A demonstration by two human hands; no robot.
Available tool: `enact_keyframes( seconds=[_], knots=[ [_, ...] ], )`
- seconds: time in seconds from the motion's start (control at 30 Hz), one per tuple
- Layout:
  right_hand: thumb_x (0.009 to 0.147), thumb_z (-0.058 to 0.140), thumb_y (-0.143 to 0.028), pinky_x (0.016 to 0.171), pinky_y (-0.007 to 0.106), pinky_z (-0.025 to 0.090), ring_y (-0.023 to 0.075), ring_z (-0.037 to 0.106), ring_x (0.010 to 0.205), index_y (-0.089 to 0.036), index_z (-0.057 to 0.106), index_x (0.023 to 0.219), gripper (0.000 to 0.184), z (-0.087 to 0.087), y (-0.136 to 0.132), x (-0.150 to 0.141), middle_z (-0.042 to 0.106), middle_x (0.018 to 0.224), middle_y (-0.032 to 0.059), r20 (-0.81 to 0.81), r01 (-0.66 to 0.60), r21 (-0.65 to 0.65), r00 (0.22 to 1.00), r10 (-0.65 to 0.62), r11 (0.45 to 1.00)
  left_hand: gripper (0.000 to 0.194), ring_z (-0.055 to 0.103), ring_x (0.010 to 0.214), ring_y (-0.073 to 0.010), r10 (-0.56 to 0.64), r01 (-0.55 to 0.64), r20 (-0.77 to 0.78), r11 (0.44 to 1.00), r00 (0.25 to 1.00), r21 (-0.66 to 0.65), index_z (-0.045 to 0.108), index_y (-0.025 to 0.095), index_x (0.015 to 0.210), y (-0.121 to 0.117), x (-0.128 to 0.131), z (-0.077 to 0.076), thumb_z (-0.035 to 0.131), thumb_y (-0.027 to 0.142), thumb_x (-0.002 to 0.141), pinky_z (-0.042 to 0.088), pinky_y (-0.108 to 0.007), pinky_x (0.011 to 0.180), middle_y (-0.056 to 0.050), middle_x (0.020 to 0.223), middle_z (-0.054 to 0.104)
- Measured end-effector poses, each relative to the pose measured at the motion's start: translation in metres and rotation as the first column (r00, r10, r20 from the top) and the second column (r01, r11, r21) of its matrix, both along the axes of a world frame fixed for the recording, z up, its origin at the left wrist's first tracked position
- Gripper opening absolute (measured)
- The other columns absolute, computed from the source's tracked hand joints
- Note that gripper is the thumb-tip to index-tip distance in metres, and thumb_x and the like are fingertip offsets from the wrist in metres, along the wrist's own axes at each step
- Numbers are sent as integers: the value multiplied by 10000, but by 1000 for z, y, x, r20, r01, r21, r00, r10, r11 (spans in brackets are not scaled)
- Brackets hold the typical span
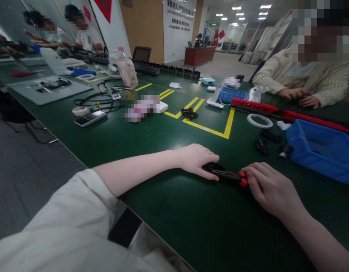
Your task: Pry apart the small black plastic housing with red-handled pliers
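Note:
My right hand [267, 185] is closed around the red handles of long-nose pliers [229, 175]. Their dark jaws point left and reach the small black part [212, 167] in my left hand [195, 160]. The thumb and fingers of that hand are closed on the part, low over the green table [168, 211]. Its exact kind is hard to make out, and whether the jaws grip it or only touch it cannot be seen. To the right lie more black pieces [261, 146] and a black cylinder with a shiny end [285, 151].
A blue bin [321, 151] stands at right, near a white tape roll [259, 121] and a long red strip [256, 105]. Beyond my hands lie black parts [189, 112] by yellow tape lines. A white device [90, 118] and cables sit left. A co-worker [301, 75] sits across.

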State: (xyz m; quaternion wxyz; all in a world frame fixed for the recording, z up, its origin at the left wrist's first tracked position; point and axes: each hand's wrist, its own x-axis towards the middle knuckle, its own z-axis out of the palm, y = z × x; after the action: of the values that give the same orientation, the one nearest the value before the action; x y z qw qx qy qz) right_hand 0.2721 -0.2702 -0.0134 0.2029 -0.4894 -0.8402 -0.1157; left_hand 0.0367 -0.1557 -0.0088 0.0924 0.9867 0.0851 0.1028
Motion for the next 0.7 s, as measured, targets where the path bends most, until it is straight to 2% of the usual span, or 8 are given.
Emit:
enact_keyframes(
  seconds=[0.33,0.7],
  knots=[
    [927,422,-320,661,341,492,202,599,813,-177,624,911,248,-2,1,4,648,904,77,-7,-7,-3,1000,7,1000,421,610,684,-190,16,-16,-12,1000,1000,-14,552,176,841,-1,0,3,521,595,863,355,-275,553,-38,768,646],
    [940,387,-420,604,323,490,208,612,785,-177,568,959,304,-2,1,5,630,914,89,38,4,32,999,-5,999,429,616,705,-195,16,-16,-16,1000,1000,-18,550,180,836,-1,-1,2,477,599,889,365,-279,563,-47,786,643]
  ],
)
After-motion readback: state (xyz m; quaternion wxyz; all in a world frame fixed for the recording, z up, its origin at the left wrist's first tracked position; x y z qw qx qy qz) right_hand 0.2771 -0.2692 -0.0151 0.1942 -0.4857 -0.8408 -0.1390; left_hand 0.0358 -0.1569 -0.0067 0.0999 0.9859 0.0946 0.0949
